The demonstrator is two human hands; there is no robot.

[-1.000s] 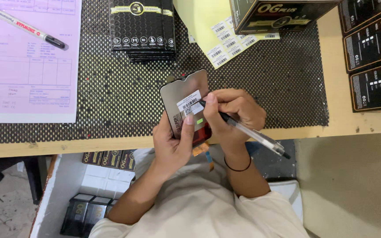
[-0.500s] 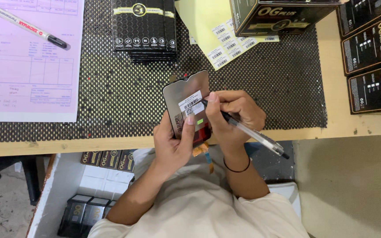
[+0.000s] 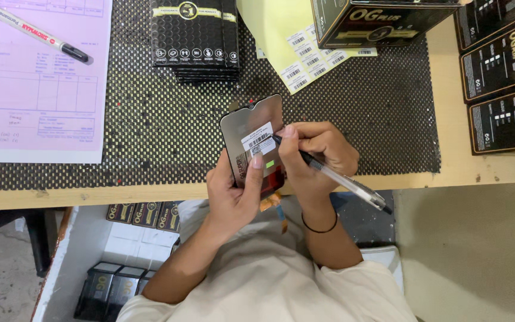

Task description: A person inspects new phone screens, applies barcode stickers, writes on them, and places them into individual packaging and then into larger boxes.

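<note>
At the bottom of the frame, below the bench edge, a white bin sat on the floor with small black boxes stacked inside it, beside the person's pale shirt. Just above that, near the middle of the frame, the left hand had its grip closed around a phone screen panel, thumb pressed on its face and fingers wrapped behind, holding it tilted up over the near edge of the bench. A white barcode label lay stuck on the panel, and an orange flex strip hung from its lower end. The right hand, a thin black band on its wrist, had its grip shut on a clear-barrelled pen, the tip touching the label and the far end pointing to the lower right.

Beyond the hands, a black mesh mat covered the middle of the bench. On the mat at upper centre stood a stack of flat black packets; just right of it lay a yellow sheet of barcode stickers, partly under a dark carton at the top edge. In the upper left, a pale printed form lay with a white marker resting on it. Along the right edge, well apart from the hands, were three black boxes in a row.
</note>
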